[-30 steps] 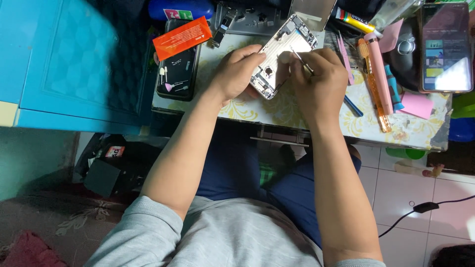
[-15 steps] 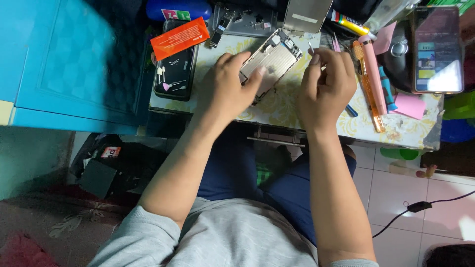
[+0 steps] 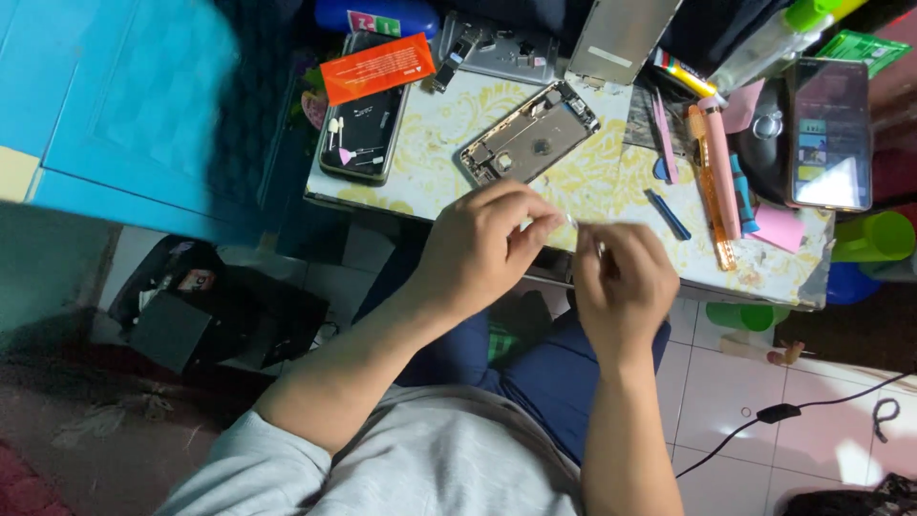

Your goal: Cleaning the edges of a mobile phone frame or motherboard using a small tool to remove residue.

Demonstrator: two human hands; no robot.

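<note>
At the far left of your worktop a dark phone lies flat with small white and pink bits resting on its back, so it seems to double as a parts tray within easy reach. An orange rectangular packet with small pale print lies slanted across its top end, and just behind it a blue container carries a small pink and green label.

Near the middle, the opened phone housing lies flat and slanted with its inside facing up, so the inner parts stay exposed to you. It is apart from both hands, just beyond them on the yellow-patterned cover.

Your left hand is held above the near edge of the worktop, thumb and fingertips pinched together on something too small to identify. Your right hand is just beside it, fingers curled around a thin metal tool, possibly tweezers, whose tip points toward the left hand's pinch. The hands look drawn close to your body so you can work the tiny piece between them.

Further right, a blue pry tool and a long orange and pink tool lie side by side. At the far right a lit phone lies face up with its screen toward you.
</note>
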